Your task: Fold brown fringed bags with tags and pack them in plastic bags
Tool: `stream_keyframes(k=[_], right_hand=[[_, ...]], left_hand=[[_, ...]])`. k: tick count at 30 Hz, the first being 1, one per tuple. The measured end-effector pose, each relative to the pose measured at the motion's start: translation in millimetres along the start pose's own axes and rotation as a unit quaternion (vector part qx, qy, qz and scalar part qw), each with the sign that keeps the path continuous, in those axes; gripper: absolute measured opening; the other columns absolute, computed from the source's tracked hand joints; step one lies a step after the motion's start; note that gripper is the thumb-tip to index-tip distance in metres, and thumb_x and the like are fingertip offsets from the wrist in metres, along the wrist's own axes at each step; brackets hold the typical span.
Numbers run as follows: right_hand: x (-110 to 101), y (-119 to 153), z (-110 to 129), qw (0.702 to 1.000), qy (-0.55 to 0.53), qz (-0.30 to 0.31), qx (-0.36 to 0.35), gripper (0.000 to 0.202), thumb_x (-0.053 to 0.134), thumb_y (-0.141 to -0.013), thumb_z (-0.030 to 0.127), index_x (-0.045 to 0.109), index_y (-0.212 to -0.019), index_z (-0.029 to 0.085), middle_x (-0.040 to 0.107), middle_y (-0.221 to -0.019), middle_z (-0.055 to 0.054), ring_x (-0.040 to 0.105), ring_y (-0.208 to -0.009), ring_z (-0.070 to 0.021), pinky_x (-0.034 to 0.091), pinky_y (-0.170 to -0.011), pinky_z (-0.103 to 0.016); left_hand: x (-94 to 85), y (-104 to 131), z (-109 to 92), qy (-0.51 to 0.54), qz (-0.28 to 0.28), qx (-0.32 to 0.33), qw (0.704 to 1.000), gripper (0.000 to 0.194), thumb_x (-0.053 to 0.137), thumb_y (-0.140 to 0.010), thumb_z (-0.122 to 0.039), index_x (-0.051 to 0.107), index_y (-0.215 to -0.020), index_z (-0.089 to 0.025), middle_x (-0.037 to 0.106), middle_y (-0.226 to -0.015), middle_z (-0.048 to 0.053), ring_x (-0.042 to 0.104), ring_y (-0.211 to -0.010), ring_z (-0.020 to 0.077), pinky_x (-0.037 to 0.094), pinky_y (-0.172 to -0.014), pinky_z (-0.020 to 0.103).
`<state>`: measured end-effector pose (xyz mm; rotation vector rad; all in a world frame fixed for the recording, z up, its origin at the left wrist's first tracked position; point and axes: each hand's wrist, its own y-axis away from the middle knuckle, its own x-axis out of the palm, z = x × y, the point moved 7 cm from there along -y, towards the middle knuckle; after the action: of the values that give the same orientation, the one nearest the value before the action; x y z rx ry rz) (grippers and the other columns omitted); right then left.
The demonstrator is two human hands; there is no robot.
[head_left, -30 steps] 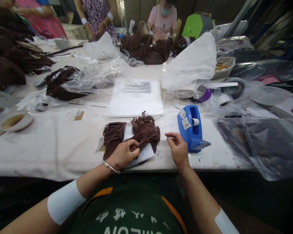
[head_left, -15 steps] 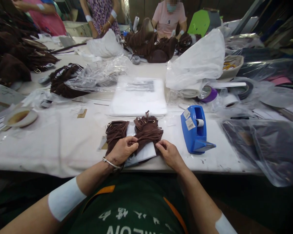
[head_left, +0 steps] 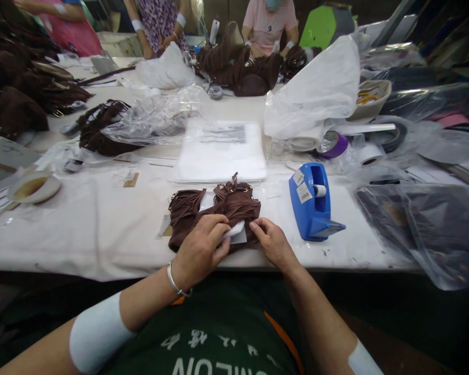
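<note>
A dark brown fringed bag [head_left: 240,208] with metal eyelets lies on the table in front of me, a second fringed part [head_left: 185,203] at its left. Between and under them shows a white sheet [head_left: 237,229], its front edge folded up. My left hand [head_left: 205,247] is closed on that folded edge, thumb against fingers. At the bag's right side my right hand [head_left: 271,239] pinches its lower edge between thumb and fingertips. The bag's underside is hidden.
A blue tape dispenser [head_left: 310,203] stands right of my hands. Behind the bag lies a stack of white plastic bags [head_left: 221,156]. A tape roll [head_left: 34,187] is at left, a purple roll [head_left: 334,145] at right. Brown bags [head_left: 238,67] and several people are across the table.
My left hand has moved right and downward from the fringe and now grips the white sheet, folding its front edge up. The right hand stays at the bag's right edge.
</note>
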<state>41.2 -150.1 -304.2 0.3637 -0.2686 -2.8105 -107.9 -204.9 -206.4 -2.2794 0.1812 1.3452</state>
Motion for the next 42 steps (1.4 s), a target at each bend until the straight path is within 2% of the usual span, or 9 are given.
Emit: stream_keyframes(k=[4, 8, 11, 13, 19, 24, 28, 35, 42], right_hand=[[6.9, -1.8, -7.1, 0.996, -0.076, 0.038, 0.018, 0.029, 0.050, -0.083, 0.050, 0.056, -0.080, 0.021, 0.061, -0.073, 0.000, 0.059, -0.069, -0.0172, 0.052, -0.061, -0.030], [1.3, 0.2, 4.7, 0.997, 0.073, -0.016, -0.022, 0.022, 0.056, -0.079, 0.043, 0.058, -0.085, 0.021, 0.063, -0.077, -0.002, 0.059, -0.070, -0.0170, 0.049, -0.067, -0.031], [-0.7, 2.3, 16.7, 0.976, 0.203, -0.062, -0.051, 0.020, 0.064, -0.071, 0.035, 0.060, -0.084, 0.022, 0.064, -0.080, -0.003, 0.058, -0.069, -0.0175, 0.046, -0.067, -0.032], [-0.5, 1.3, 17.7, 0.971, 0.225, -0.065, -0.047, 0.014, 0.063, -0.070, 0.033, 0.061, -0.079, 0.022, 0.064, -0.075, -0.002, 0.058, -0.067, -0.0178, 0.044, -0.065, -0.031], [5.0, -4.3, -4.0, 0.999, 0.001, 0.041, -0.005, 0.021, 0.059, -0.075, 0.039, 0.064, -0.079, 0.019, 0.066, -0.072, 0.000, 0.059, -0.069, -0.0163, 0.045, -0.065, -0.028], [9.4, -4.3, -11.2, 0.995, -0.073, 0.068, 0.017, 0.027, 0.060, -0.076, 0.045, 0.063, -0.082, 0.019, 0.064, -0.074, 0.001, 0.056, -0.067, -0.0150, 0.044, -0.063, -0.027], [11.2, -7.1, -8.7, 0.990, -0.117, 0.070, 0.030, 0.024, 0.065, -0.073, 0.043, 0.064, -0.078, 0.019, 0.060, -0.067, 0.003, 0.051, -0.062, -0.0120, 0.041, -0.060, -0.025], [14.2, -10.6, -14.5, 0.986, -0.140, 0.085, 0.038, 0.035, 0.057, -0.078, 0.053, 0.064, -0.079, 0.018, 0.061, -0.067, 0.001, 0.051, -0.058, -0.0116, 0.043, -0.057, -0.025], [11.0, -3.7, -13.4, 0.988, -0.132, 0.070, 0.027, 0.030, 0.056, -0.081, 0.050, 0.063, -0.081, 0.021, 0.062, -0.070, 0.002, 0.054, -0.064, -0.0136, 0.045, -0.062, -0.026]], left_hand=[[-9.8, -9.9, 19.1, 0.081, -0.040, -0.063, 0.994, 0.008, 0.049, -0.085, -0.012, 0.053, -0.089, -0.017, 0.057, -0.100, 0.008, 0.055, -0.100, 0.0187, 0.045, -0.092, 0.034], [-5.6, -14.3, 25.3, 0.105, -0.038, -0.088, 0.990, 0.006, 0.049, -0.084, -0.014, 0.054, -0.087, -0.018, 0.058, -0.096, 0.007, 0.056, -0.095, 0.0182, 0.046, -0.089, 0.033], [-0.8, -13.2, 27.8, 0.117, -0.037, -0.098, 0.988, 0.006, 0.049, -0.084, -0.016, 0.054, -0.086, -0.018, 0.059, -0.096, 0.006, 0.055, -0.096, 0.0185, 0.045, -0.089, 0.034], [1.0, -11.5, 29.7, 0.128, -0.037, -0.102, 0.986, 0.006, 0.049, -0.085, -0.017, 0.054, -0.087, -0.018, 0.059, -0.096, 0.006, 0.055, -0.096, 0.0180, 0.044, -0.090, 0.033], [1.3, -6.6, 50.4, 0.160, -0.027, -0.174, 0.971, 0.011, 0.051, -0.083, -0.025, 0.058, -0.087, -0.018, 0.063, -0.095, 0.004, 0.058, -0.093, 0.0179, 0.045, -0.086, 0.029], [9.5, -3.5, 75.7, 0.193, 0.007, -0.274, 0.942, 0.025, 0.053, -0.081, -0.037, 0.062, -0.091, -0.016, 0.066, -0.086, 0.003, 0.059, -0.075, 0.0163, 0.048, -0.067, 0.025], [12.2, -5.2, 86.2, 0.204, 0.008, -0.295, 0.933, 0.029, 0.055, -0.079, -0.041, 0.063, -0.090, -0.015, 0.065, -0.079, 0.002, 0.057, -0.066, 0.0149, 0.045, -0.059, 0.023], [9.6, -9.6, 85.9, 0.205, 0.008, -0.287, 0.936, 0.030, 0.055, -0.079, -0.042, 0.063, -0.088, -0.015, 0.064, -0.077, 0.001, 0.057, -0.066, 0.0150, 0.045, -0.058, 0.023], [-3.9, -7.9, 42.3, 0.149, -0.045, -0.100, 0.983, 0.011, 0.051, -0.087, -0.022, 0.058, -0.093, -0.017, 0.060, -0.100, 0.006, 0.056, -0.098, 0.0179, 0.044, -0.092, 0.032]])
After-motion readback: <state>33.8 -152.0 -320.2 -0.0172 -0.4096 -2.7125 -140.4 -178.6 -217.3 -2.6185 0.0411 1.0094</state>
